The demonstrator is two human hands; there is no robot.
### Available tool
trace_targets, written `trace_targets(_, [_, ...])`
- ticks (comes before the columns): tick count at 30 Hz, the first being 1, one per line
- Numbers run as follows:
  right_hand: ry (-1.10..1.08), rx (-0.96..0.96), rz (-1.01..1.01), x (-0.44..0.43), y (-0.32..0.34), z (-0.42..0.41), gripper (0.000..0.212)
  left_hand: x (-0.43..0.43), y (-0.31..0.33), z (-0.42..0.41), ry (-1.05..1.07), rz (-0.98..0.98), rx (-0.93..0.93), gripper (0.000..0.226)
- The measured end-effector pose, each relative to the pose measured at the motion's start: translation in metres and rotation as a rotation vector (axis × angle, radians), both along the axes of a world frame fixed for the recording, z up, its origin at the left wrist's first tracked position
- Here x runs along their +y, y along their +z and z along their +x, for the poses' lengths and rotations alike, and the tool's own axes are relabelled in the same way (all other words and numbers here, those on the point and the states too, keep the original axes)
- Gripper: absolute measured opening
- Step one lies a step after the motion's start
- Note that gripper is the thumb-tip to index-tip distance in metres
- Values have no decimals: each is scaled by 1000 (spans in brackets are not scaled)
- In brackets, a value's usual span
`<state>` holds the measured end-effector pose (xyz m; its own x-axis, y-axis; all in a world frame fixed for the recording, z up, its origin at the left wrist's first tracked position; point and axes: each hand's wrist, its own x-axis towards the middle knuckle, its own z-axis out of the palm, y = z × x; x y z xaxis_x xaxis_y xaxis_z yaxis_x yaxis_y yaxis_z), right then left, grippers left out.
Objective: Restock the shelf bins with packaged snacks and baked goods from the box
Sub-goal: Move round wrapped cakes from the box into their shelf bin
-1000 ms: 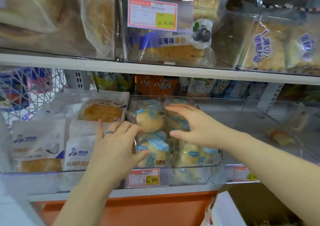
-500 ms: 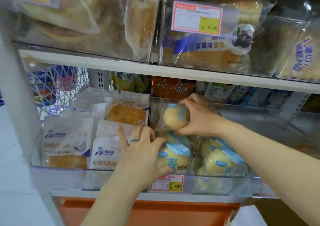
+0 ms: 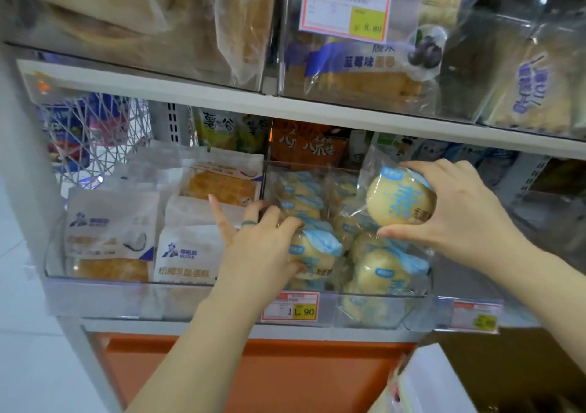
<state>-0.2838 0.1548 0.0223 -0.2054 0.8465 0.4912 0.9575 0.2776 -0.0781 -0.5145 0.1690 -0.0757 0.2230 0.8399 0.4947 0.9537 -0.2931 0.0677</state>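
Observation:
A clear plastic shelf bin (image 3: 374,309) on the middle shelf holds several round buns in clear wrappers with light blue print. My right hand (image 3: 456,212) grips one wrapped bun (image 3: 398,198) and holds it lifted above the right side of the bin. My left hand (image 3: 260,247) grips another wrapped bun (image 3: 314,255) at the bin's front left, fingers curled over its top. More buns (image 3: 383,270) lie stacked below and behind both hands.
Left of the bin lie white packaged pastries (image 3: 187,251). The upper shelf carries bagged blueberry bread (image 3: 364,73) behind a price tag (image 3: 345,8). An orange panel (image 3: 253,371) runs below the shelf, and a box's corner (image 3: 434,381) shows at lower right.
My right hand has lifted its bun up and to the right, out of the bin's back. My left hand has stayed on the front bun. The view moved closer.

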Motion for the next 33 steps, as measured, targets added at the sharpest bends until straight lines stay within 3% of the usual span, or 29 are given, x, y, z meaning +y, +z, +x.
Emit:
trace_targets(4, [15,38,-22,-2,-1,-2,106,10,-2,-3,8,-26,-49,62])
trace_targets(14, [34,135,-83,17,-13,-16,86,-1,4,-4,42,-150,49,59])
trace_targets(18, [-36,244,-257,52,-23,-4,85,0,7,-6,23,-191,-27,65])
trace_targets(21, [-134,171,-383,67,-34,9,93,3,6,-7,25,-201,-7,69])
trace_targets(23, [-145,65,-323,67,-34,4,89,5,7,-9,25,-227,4,67])
trace_targets(26, [-47,-91,-165,65,-22,-24,78,7,11,-10,11,-245,-19,63])
trace_targets(33, [234,-85,-361,132,-11,-89,49,10,12,-14,-7,-232,-68,63])
